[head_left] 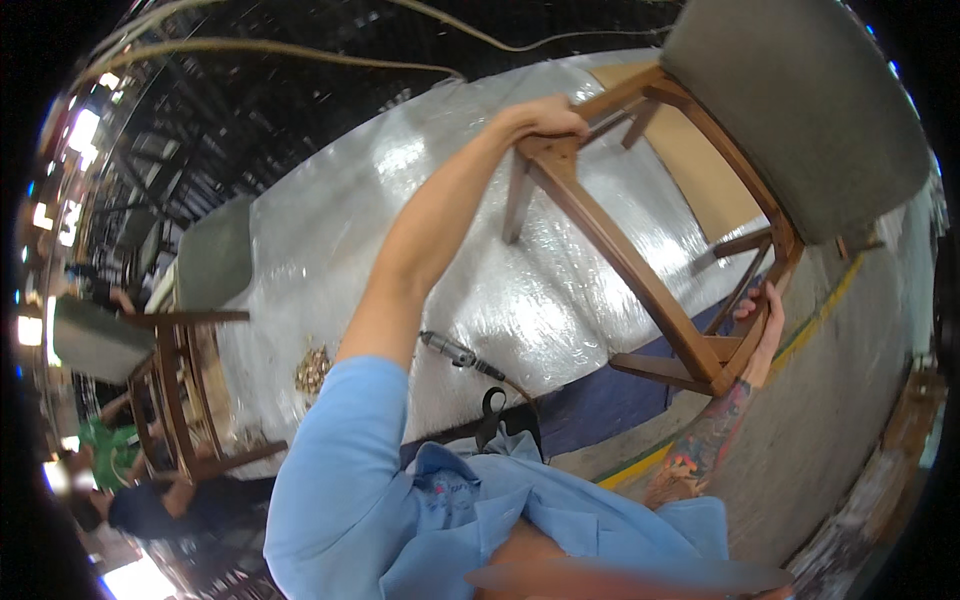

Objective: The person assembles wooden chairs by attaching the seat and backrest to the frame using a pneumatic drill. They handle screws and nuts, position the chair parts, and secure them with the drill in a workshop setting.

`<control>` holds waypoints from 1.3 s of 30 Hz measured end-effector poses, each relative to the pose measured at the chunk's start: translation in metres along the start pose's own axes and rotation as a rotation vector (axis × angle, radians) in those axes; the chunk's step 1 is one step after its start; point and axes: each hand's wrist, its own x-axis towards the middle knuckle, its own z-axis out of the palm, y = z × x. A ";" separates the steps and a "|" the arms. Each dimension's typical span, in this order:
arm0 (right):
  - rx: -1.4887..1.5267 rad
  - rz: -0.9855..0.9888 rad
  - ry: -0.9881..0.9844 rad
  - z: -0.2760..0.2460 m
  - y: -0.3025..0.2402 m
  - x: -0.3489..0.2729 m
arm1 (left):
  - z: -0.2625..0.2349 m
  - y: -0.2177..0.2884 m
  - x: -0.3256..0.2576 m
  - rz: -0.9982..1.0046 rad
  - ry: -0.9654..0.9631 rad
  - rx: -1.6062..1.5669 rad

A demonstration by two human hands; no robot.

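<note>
A brown wooden chair frame (630, 265) with a grey upholstered backrest (795, 110) is tilted above the wrapped table at the right; the seat opening shows through to what lies beneath. My left hand (550, 118) reaches across and is closed over the far front corner of the frame. Low on the near side, my right hand (765, 325) wraps round the side rail by the back, its thumb and some fingers showing. Between my arms, a grey power screwdriver (460, 354) with a hose lies on the plastic-covered table (330, 220), touched by neither hand.
A pile of small screws or fittings (313, 370) sits on the table by my left elbow. Brown cardboard (700, 165) lies under the chair. At the left, people handle another chair (180, 390). A yellow floor line (825, 305) runs along the right; hoses (300, 57) hang beyond the table.
</note>
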 end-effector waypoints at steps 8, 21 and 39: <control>-0.697 -0.797 0.175 -0.032 0.120 -0.105 | 0.058 -0.016 -0.113 0.376 0.095 -0.032; -0.168 -0.206 -0.340 0.004 0.123 -0.325 | 0.042 0.025 -0.469 0.400 0.353 -0.079; -0.452 0.152 -0.454 0.379 0.376 -0.326 | 0.012 -0.226 -0.883 -0.626 0.788 -0.568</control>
